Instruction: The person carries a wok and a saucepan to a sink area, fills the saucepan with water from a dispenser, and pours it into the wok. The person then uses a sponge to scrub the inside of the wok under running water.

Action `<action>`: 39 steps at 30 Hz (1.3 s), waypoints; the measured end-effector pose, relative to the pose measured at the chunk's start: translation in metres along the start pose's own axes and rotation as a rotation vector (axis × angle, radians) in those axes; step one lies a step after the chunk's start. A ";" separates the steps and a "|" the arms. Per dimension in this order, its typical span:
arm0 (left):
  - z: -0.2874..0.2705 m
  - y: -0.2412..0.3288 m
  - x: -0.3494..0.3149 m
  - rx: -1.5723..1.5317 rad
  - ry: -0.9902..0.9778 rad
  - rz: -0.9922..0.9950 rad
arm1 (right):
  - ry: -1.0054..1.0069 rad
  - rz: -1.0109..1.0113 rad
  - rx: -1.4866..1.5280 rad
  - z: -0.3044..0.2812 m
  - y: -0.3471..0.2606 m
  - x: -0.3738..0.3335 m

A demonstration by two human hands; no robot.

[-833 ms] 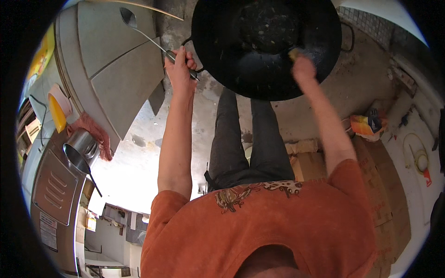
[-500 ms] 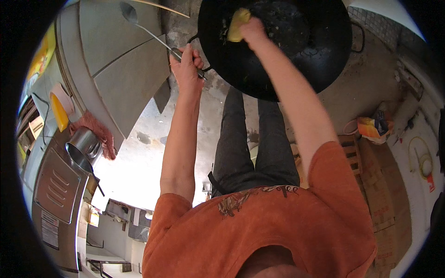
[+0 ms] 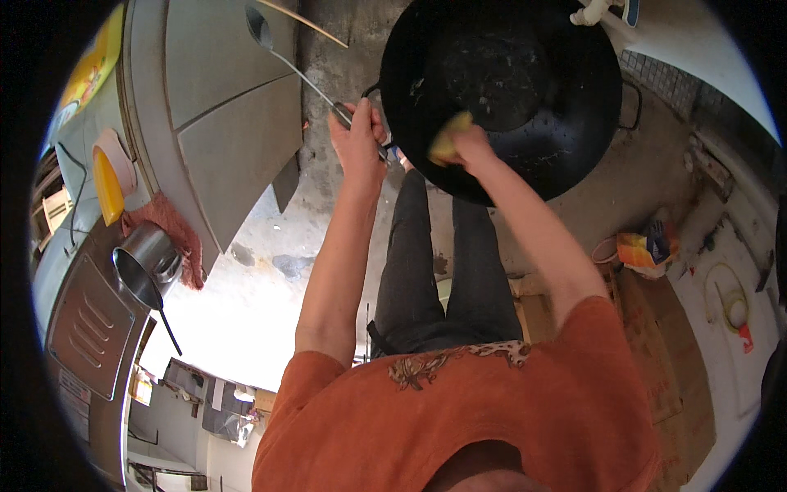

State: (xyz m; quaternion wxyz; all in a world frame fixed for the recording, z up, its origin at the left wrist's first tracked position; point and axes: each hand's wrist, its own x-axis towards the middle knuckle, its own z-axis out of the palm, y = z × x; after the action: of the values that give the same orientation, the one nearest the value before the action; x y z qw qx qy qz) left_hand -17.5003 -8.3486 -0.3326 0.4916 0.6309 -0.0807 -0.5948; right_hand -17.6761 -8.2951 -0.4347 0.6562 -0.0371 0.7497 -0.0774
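A large black wok (image 3: 586, 102) with loop handles at its sides lies at the upper middle, in front of my legs. My right hand (image 3: 475, 149) is closed around a yellow sponge or folded cloth (image 3: 448, 141), which I cannot tell apart, and presses it against the wok's near left wall. Bits of residue and wet streaks show on the wok's inside. Beside the wok's left handle, my left hand (image 3: 357, 143) grips the dark handle of a long metal ladle (image 3: 302, 75). The ladle's bowl points away to the upper left.
Along the left runs a grey cabinet (image 3: 238, 143). A metal pot (image 3: 149, 250), a reddish cloth (image 3: 187, 238) and a yellow-and-white container (image 3: 111, 176) sit there. An orange bag (image 3: 648, 248) and cardboard (image 3: 656, 353) lie at right. A white tap (image 3: 592, 11) juts in above the wok.
My right hand has drawn the sponge or cloth from the wok's far left side toward its near wall. My left hand still holds the ladle. The whole view has shifted slightly.
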 end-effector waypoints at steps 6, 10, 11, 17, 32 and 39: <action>0.003 0.003 -0.003 -0.008 0.017 -0.026 | -0.157 -0.382 1.153 0.035 -0.153 0.022; 0.002 0.004 -0.006 -0.039 0.014 -0.061 | 0.153 -0.378 1.154 -0.018 -0.119 0.026; 0.002 0.004 -0.006 -0.035 0.010 -0.059 | 0.221 -0.302 1.162 -0.028 -0.091 0.023; 0.004 0.007 -0.004 -0.018 0.018 -0.074 | 0.442 0.070 1.457 -0.112 0.013 0.009; 0.001 0.003 0.005 -0.008 0.046 -0.052 | 0.206 -1.351 -0.671 0.021 -0.118 0.009; 0.000 0.001 0.008 -0.024 0.038 -0.049 | 0.006 -1.244 -1.234 -0.066 -0.034 0.003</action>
State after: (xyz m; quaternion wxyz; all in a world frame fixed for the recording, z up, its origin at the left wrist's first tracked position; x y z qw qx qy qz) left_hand -17.4972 -8.3543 -0.3371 0.4859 0.6379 -0.0487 -0.5956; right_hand -17.7431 -8.3243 -0.4234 0.3558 -0.7875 0.5032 -0.0020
